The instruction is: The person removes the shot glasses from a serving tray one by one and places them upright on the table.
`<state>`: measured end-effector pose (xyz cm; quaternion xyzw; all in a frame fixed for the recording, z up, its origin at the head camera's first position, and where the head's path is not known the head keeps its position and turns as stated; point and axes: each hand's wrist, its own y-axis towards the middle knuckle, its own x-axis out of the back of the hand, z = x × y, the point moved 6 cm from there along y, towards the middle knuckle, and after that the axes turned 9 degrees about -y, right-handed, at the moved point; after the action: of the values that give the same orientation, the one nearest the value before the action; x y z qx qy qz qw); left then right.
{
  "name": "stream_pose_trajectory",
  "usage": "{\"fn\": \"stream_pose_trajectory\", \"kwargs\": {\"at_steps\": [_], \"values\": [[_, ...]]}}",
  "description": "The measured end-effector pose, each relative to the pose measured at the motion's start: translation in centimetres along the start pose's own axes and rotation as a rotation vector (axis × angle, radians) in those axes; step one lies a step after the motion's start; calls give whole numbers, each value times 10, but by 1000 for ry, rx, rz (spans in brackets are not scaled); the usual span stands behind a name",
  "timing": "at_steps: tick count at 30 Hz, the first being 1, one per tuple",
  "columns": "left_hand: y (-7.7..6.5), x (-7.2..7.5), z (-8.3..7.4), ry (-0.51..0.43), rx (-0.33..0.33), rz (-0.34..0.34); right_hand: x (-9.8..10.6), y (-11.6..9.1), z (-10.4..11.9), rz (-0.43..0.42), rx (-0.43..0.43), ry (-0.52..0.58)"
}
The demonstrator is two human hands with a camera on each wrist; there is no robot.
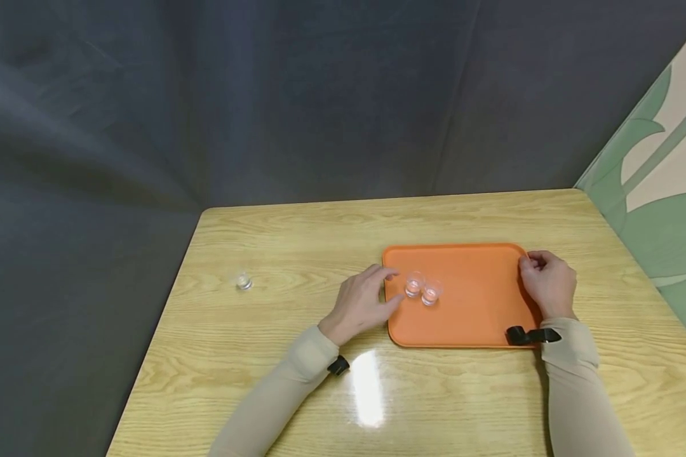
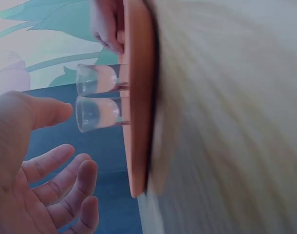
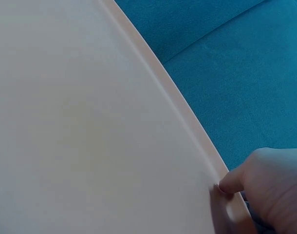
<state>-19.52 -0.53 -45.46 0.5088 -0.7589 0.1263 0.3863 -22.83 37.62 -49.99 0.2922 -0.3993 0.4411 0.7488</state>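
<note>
An orange tray (image 1: 480, 317) lies on the table, with two small clear glasses (image 1: 413, 287) side by side near its left end. My left hand (image 1: 364, 303) reaches over the tray's left edge, thumb and fingers spread apart towards the glasses. In the left wrist view a gap shows between that thumb and the nearer glass (image 2: 97, 114); both glasses stand upright on the tray. My right hand (image 1: 549, 285) grips the tray's right rim near the far corner. Its thumb (image 3: 234, 180) presses on the inside of the rim, while the other fingers are mostly hidden.
Another small clear glass (image 1: 244, 281) stands alone on the left part of the wooden table (image 1: 297, 241). A dark curtain (image 1: 331, 101) hangs behind the table and along its left side. Leaf-patterned fabric (image 1: 669, 209) borders the right side.
</note>
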Motion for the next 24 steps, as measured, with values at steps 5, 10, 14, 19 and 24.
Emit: {"fn": "stream_pose_trajectory", "kwargs": {"at_steps": [5, 10, 14, 19, 24], "values": [[10, -6, -10, -6, 0, -26, 0, 0, -1, -1, 4, 3], [17, -11, -18, 8, -33, -35, -1, 0, -1, -10, 17, 6], [22, -14, -21, 23, -21, -27, -1, -1, -1, -5, 17, 6], [26, -18, -22, 65, -8, 3, -1, -1, -2, -15, 20, 5], [31, -19, -22, 78, -5, 16, 0, 1, -1, -30, 26, 7]]}}
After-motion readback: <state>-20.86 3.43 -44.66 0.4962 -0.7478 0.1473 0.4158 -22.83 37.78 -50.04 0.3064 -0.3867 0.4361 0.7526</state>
